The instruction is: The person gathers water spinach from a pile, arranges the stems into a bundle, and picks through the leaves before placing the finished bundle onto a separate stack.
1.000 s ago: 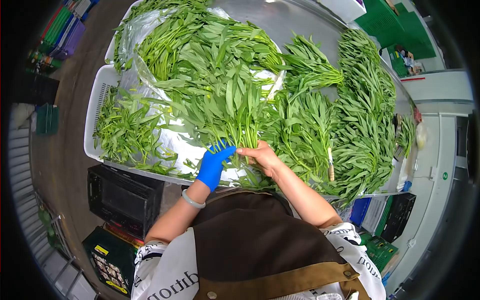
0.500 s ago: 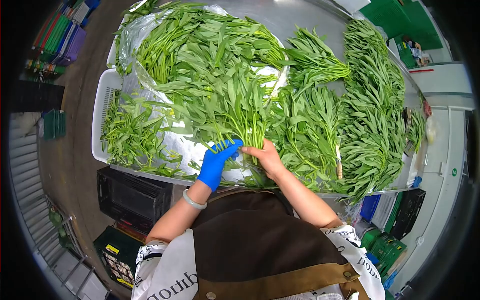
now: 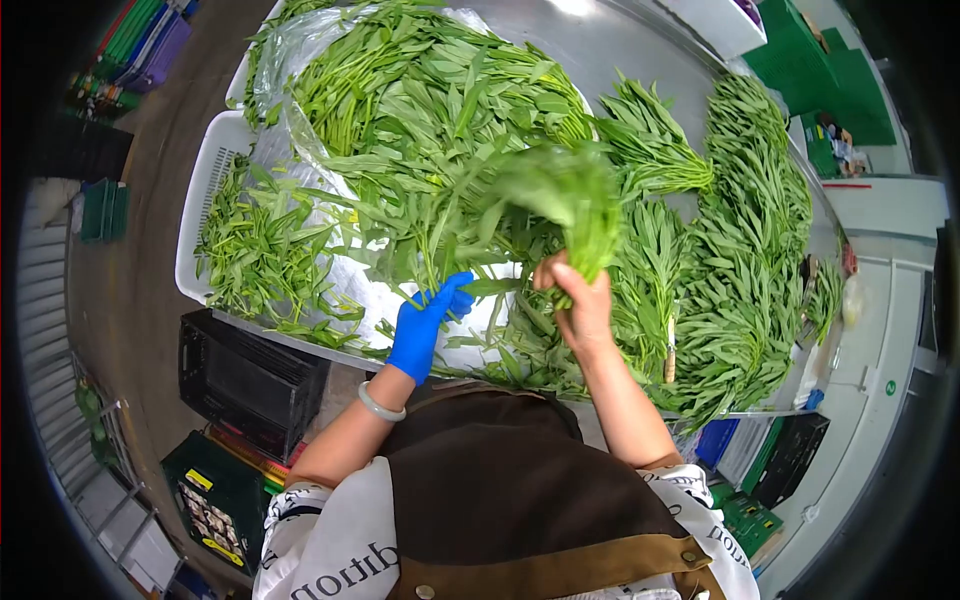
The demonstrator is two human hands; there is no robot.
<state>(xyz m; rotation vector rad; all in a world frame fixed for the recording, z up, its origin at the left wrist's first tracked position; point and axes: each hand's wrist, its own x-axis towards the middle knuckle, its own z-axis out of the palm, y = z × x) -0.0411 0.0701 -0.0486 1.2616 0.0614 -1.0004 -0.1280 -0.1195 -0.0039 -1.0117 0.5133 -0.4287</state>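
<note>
My right hand (image 3: 582,300) is bare and wrapped round the stems of a bunch of water spinach (image 3: 575,195), lifted above the table, its leafy end smeared by motion. In a blue glove, my left hand (image 3: 428,322) pinches a few stems of water spinach (image 3: 428,262), whose leaves reach toward the big heap. That heap of water spinach (image 3: 440,90) lies on clear plastic beyond both hands. To the right of my right hand lies another leafy bunch (image 3: 645,250), with a knife (image 3: 671,348) with a pale handle beside it.
A long row of bunched greens (image 3: 750,250) lines the table's right side, and a separate bunch (image 3: 655,140) lies behind. Loose leaves (image 3: 265,245) fill the left, by a white basket (image 3: 193,235). Black crates (image 3: 245,380) stand below the table's front edge.
My right hand has moved right and up, carrying a bunch of water spinach away from my left hand. The left hand stays nearly in place, with fewer stems around it.
</note>
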